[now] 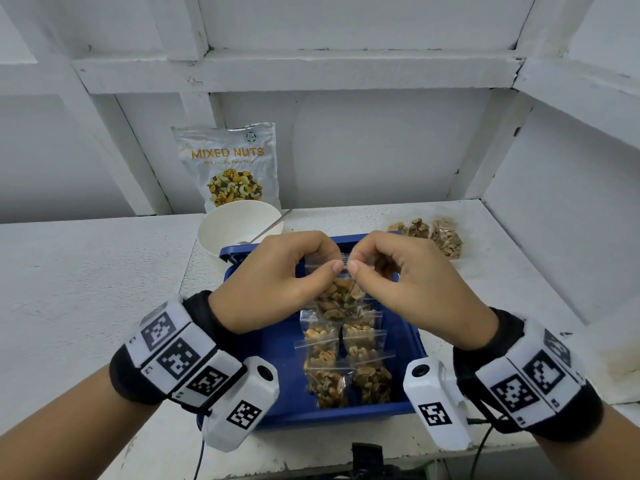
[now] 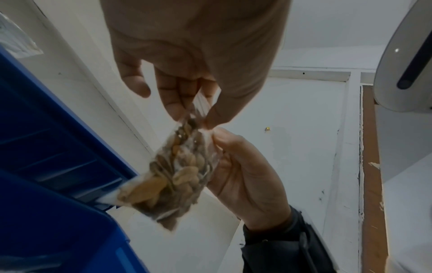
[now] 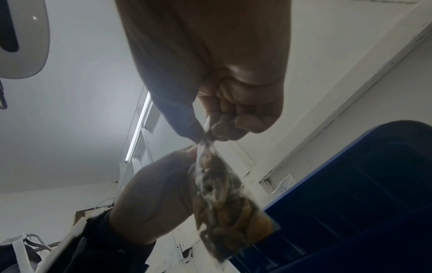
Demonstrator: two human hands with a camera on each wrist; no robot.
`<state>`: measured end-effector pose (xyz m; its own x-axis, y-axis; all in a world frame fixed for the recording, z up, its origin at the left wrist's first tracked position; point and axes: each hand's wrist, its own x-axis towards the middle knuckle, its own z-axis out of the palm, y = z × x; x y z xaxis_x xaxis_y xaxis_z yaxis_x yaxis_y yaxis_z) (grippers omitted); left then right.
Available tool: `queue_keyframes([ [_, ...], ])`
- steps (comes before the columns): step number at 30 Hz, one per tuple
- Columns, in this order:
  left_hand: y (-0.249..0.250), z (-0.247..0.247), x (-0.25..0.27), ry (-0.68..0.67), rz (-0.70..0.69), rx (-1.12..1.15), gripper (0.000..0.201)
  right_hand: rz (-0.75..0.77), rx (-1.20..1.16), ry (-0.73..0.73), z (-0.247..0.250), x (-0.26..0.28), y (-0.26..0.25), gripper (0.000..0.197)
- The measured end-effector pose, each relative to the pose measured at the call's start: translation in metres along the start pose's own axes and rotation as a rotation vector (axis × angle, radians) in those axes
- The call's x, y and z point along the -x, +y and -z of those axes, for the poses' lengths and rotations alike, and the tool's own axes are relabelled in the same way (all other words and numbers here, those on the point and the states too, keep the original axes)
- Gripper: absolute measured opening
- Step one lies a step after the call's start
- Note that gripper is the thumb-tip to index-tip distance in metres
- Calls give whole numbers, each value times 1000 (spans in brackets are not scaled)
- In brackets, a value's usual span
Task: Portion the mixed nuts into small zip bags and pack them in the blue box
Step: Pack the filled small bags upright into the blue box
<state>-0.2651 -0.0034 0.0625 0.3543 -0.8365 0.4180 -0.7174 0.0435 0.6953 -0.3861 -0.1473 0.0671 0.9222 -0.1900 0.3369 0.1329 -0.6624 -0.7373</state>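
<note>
While the head view is showing the left hand (image 1: 277,278) and right hand (image 1: 408,282) pinching a filled zip bag (image 1: 341,299) by its top above the blue box (image 1: 277,348) on the counter (image 1: 86,271), packed bags (image 1: 346,362) are lying inside. Left wrist view is revealing the bag's underside; right wrist view is showing curled fingers (image 3: 240,110).

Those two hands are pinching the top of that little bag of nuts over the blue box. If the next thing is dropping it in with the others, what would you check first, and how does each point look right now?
1. Both hands hold the bag: ok. The left hand and right hand pinch the top of the zip bag.
2. Bag filled: ok, nuts show through it.
3. Zip strip fully pressed closed: cannot tell; fingertips cover it.
4. Bag is over the blue box: ok.
5. Room in the box: ok; the packed bags sit in its middle, and bare blue floor shows to their left.
6. All bags packed: not ok; filled bags lie on the white table.
</note>
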Motion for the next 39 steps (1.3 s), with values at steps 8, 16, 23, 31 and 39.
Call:
queue_keyframes([
  [8, -19, 33, 12, -339, 143, -198, 22, -204, 135, 21, 39, -12, 34, 17],
  [16, -46, 23, 1, -763, 363, -663, 17, -576, 613, 134, 64, -30, 193, 34],
  [23, -67, 9, -16, -910, 439, -697, 19, -828, 776, 137, 66, -39, 240, 42],
  [31, -82, 10, -14, -968, 513, -821, 22, -804, 755, 194, 68, -47, 253, 29],
  [39, -88, 13, -14, -866, 471, -759, 23, -734, 766, 155, 68, -47, 235, 26],
])
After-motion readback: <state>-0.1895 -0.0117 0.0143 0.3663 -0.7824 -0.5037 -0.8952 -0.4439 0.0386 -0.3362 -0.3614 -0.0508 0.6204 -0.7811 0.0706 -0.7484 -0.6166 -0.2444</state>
